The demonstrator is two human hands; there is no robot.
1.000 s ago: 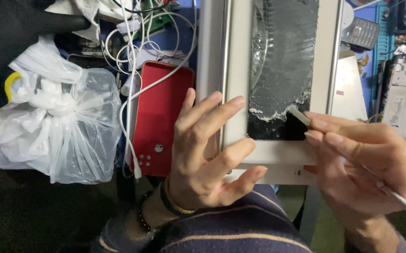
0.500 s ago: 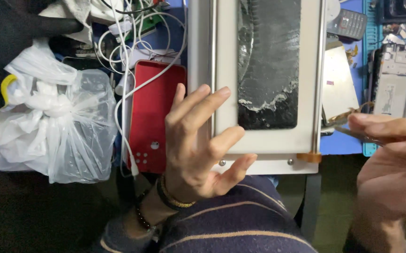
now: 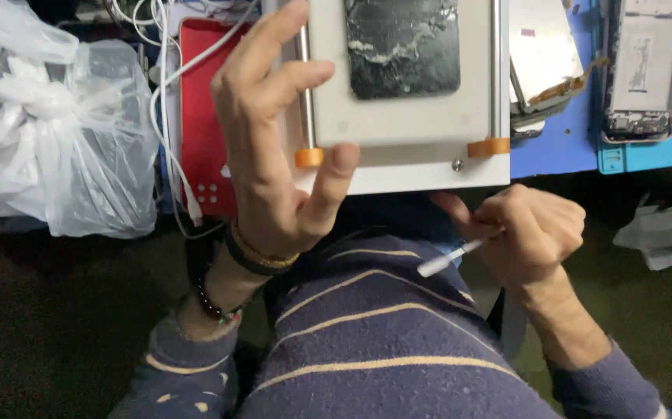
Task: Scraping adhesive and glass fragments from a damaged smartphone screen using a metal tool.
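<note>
My left hand (image 3: 278, 136) lies flat with spread fingers on the left part of a white plate-like machine (image 3: 406, 167); its thumb rests on the front edge beside an orange stopper (image 3: 308, 157). A black phone screen (image 3: 402, 46) with cracked, whitish film lies on the plate. My right hand (image 3: 530, 233) is below the front edge of the plate, over my lap, closed around a thin white stick-like tool (image 3: 448, 258) that points left and down. A second orange stopper (image 3: 488, 147) sits at the plate's right rail.
A red box (image 3: 196, 116) with white cables (image 3: 167, 93) stands left of the plate, and a clear plastic bag (image 3: 57, 132) further left. On the blue mat (image 3: 561, 147) to the right lie an opened phone body (image 3: 637, 70) and a metal-backed part (image 3: 542, 58). Crumpled paper (image 3: 662, 233) lies at right.
My right hand has left the screen's lower corner and dropped below the plate's edge, now fisted on the thin tool. The view has shifted downward; my left hand stays on the plate.
</note>
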